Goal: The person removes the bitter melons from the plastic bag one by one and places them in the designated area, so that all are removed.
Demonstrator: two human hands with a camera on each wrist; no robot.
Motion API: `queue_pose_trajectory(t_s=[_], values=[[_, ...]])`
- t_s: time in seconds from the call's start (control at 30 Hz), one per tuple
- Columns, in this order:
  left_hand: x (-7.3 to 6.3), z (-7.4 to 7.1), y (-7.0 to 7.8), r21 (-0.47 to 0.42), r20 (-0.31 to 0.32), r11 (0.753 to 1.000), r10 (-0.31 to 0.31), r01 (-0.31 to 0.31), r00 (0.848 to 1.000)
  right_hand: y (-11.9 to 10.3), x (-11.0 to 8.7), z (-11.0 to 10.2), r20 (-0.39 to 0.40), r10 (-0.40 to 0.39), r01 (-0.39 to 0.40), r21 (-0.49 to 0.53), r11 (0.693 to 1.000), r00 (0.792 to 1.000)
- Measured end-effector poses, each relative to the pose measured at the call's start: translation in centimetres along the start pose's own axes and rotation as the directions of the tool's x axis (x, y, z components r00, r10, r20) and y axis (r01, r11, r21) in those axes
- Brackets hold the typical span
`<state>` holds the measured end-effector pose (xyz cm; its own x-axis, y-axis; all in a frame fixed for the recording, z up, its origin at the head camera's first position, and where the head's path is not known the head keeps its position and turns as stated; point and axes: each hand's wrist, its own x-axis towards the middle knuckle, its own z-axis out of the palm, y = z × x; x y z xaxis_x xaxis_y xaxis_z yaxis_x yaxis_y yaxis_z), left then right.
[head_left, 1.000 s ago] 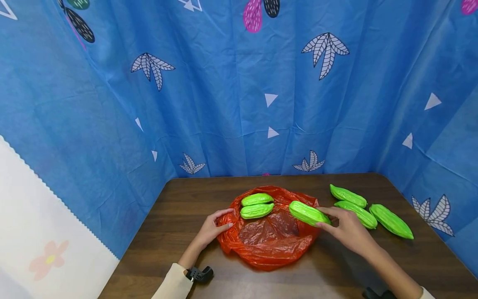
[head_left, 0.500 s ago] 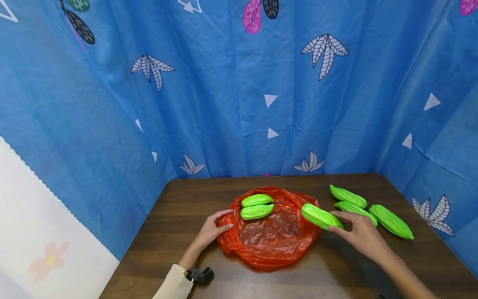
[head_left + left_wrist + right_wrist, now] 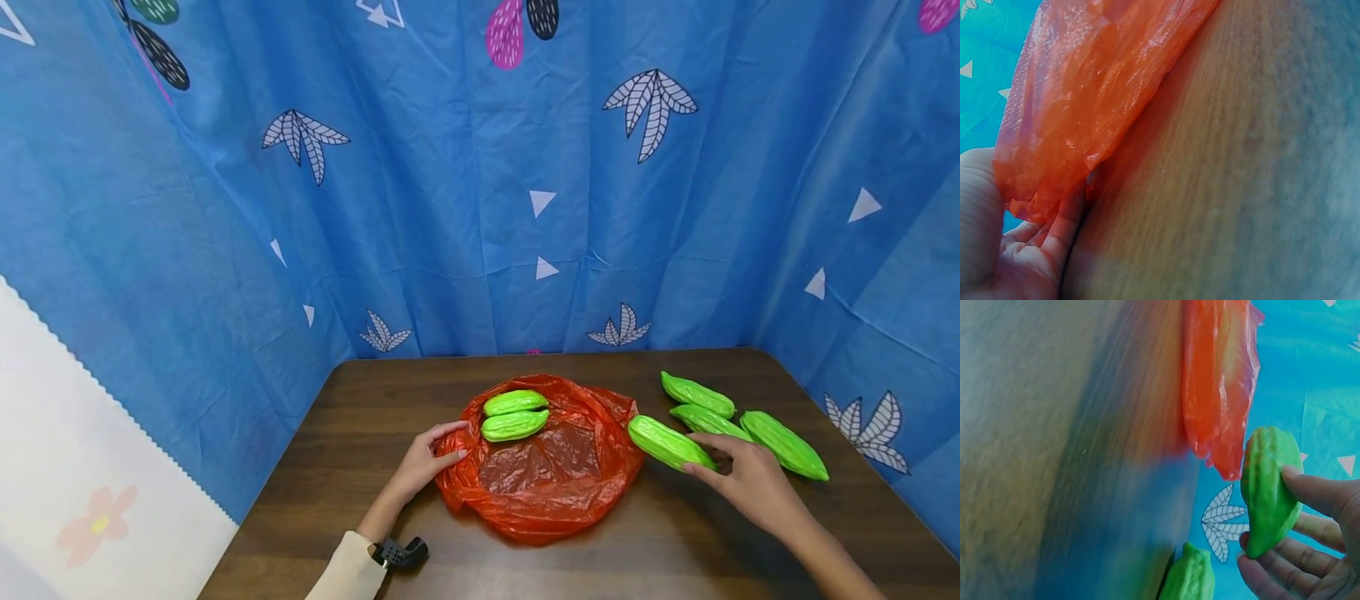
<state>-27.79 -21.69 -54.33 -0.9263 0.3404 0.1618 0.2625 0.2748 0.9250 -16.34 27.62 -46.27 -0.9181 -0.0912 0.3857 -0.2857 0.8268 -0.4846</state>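
My right hand [image 3: 753, 479] holds a bright green bitter melon [image 3: 670, 443] between thumb and fingers, just off the right rim of a red plastic bag [image 3: 540, 508]. In the right wrist view the held bitter melon [image 3: 1269, 487] hangs with its pointed end down, the thumb on one side and fingers on the other. The bag lies wide open on the table, with two bitter melons [image 3: 515, 425] side by side within it at the back left. My left hand [image 3: 422, 462] pinches the bag's left rim; the left wrist view shows the red plastic [image 3: 1091, 100] between thumb and fingers.
Three more bitter melons [image 3: 785, 444] lie close together at the right of the brown wooden table [image 3: 360, 417]. A blue patterned curtain [image 3: 450, 208] hangs behind and at the sides. White flowered cloth [image 3: 97, 467] is at the left.
My right hand has moved right with the bitter melon, from over the bag's right part to just beyond its rim. The left hand and bag have stayed in place.
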Motion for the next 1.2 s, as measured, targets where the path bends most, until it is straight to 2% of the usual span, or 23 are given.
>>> queue_pose_trajectory(t_s=[0.17, 0.37, 0.73, 0.97, 1.2], values=[[-0.1, 0.0, -0.2, 0.01, 0.009, 1.0, 0.011, -0.011, 1.0, 0.6, -0.4, -0.2, 0.037, 0.042, -0.042, -0.024, 0.999, 0.998], [-0.1, 0.0, -0.3, 0.008, 0.005, 1.0, 0.018, -0.018, 1.0, 1.4, -0.6, -0.3, 0.041, 0.065, -0.064, -0.03, 0.997, 0.997], [0.0, 0.0, 0.0, 0.006, 0.003, 1.0, 0.011, -0.011, 1.0, 3.0, -0.9, -0.2, -0.061, 0.049, -0.051, -0.029, 0.998, 0.997], [0.0, 0.0, -0.3, -0.001, 0.002, 1.0, 0.009, -0.009, 1.0, 4.0, -1.1, -0.3, -0.049, 0.081, -0.082, -0.017, 0.996, 0.995], [0.0, 0.0, -0.2, 0.001, -0.003, 1.0, -0.023, 0.023, 1.0, 4.6, -1.1, -0.3, -0.002, 0.119, -0.119, -0.022, 0.993, 0.993]])
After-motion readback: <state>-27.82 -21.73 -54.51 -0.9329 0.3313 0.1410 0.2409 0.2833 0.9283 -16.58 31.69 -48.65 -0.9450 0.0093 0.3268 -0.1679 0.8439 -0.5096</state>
